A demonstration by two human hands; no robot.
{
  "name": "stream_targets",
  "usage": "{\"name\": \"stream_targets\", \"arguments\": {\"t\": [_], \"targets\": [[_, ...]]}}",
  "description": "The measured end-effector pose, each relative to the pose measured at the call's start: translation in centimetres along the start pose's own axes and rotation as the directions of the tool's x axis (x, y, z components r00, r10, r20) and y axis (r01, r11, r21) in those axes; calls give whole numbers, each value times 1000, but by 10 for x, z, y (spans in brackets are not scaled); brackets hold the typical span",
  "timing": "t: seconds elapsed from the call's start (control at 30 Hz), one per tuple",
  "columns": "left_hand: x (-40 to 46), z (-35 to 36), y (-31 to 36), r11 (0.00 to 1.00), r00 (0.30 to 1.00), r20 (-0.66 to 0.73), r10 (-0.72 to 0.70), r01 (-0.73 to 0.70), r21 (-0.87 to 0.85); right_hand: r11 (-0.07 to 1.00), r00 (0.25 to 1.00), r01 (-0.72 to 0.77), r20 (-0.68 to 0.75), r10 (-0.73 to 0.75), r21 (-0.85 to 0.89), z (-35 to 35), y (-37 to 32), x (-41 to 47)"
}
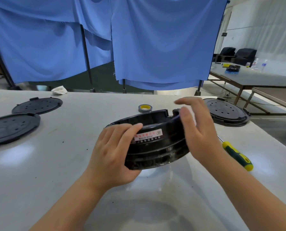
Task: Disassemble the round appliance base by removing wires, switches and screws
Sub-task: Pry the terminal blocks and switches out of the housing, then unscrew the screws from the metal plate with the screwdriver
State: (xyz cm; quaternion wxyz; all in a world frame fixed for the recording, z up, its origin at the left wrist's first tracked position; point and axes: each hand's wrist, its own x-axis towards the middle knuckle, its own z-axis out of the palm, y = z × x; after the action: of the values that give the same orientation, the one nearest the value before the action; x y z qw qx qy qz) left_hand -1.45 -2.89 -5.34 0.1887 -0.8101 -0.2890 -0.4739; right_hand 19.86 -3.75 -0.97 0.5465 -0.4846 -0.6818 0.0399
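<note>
A black round appliance base is tilted up off the white table, its outer wall with a white and red label facing me. My left hand grips its left rim, fingers over the top edge and thumb underneath. My right hand hovers at the base's right side with straight, spread fingers; it looks blurred, and I cannot tell whether it touches the rim. The inside of the base is mostly hidden. No wires, switches or screws show.
A green and yellow screwdriver lies to the right of my right hand. A roll of grey tape sits behind the base. Two black round covers lie at the left, a stack of them at the right.
</note>
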Motion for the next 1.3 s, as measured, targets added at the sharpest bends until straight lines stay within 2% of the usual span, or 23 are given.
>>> {"name": "stream_targets", "arguments": {"t": [0.1, 0.17, 0.23, 0.3, 0.4, 0.47, 0.57, 0.63, 0.7, 0.77, 0.87, 0.97, 1.1, 1.2, 1.3], "targets": [[0, -8, -7, 987, 991, -67, -119, 110, -118, 965, 981, -146, -91, 169, 217, -6, 6, -1], [0, -12, -9, 936, 953, -118, -278, 241, -257, 929, 970, -184, -95, 225, 320, -6, 10, -4], [1, -13, -10, 843, 890, -143, -434, 345, -412, 920, 975, -189, -41, 216, 343, -1, 13, -8], [3, -12, -9, 747, 828, -149, -540, 391, -537, 923, 980, -189, 11, 197, 334, 7, 18, -11], [5, -11, -11, 622, 742, -121, -660, 450, -640, 941, 979, -203, 26, 203, 270, 20, 26, -14], [5, -9, -12, 500, 657, -66, -751, 501, -706, 945, 971, -235, 4, 240, 227, 25, 34, -14], [6, -9, -17, 205, 503, 119, -856, 542, -815, 927, 955, -295, 28, 296, 231, 28, 46, -17], [6, -6, -22, -7, 417, 287, -863, 557, -831, 914, 946, -321, 42, 321, 250, 28, 52, -20], [3, -3, -25, -149, 344, 411, -845, 585, -797, 916, 945, -322, 22, 327, 238, 26, 56, -20], [1, -1, -27, -246, 294, 510, -808, 619, -746, 916, 940, -335, 21, 339, 222, 21, 58, -19], [0, 1, -32, -384, 270, 648, -712, 623, -681, 924, 939, -339, 11, 343, 174, 14, 61, -18], [-1, -1, -36, -487, 215, 751, -624, 645, -589, 912, 919, -389, -17, 395, 132, 6, 65, -15], [0, 2, -33, -533, 91, 843, -531, 737, -415, 834, 838, -544, 11, 546, 96, -11, 75, -9], [-1, 4, -32, -456, 51, 859, -509, 831, -319, 724, 740, -670, 81, 667, 161, -23, 81, -7], [-4, 6, -33, -398, 28, 874, -485, 883, -248, 655, 669, -743, 120, 733, 139, -30, 85, -8]]}}
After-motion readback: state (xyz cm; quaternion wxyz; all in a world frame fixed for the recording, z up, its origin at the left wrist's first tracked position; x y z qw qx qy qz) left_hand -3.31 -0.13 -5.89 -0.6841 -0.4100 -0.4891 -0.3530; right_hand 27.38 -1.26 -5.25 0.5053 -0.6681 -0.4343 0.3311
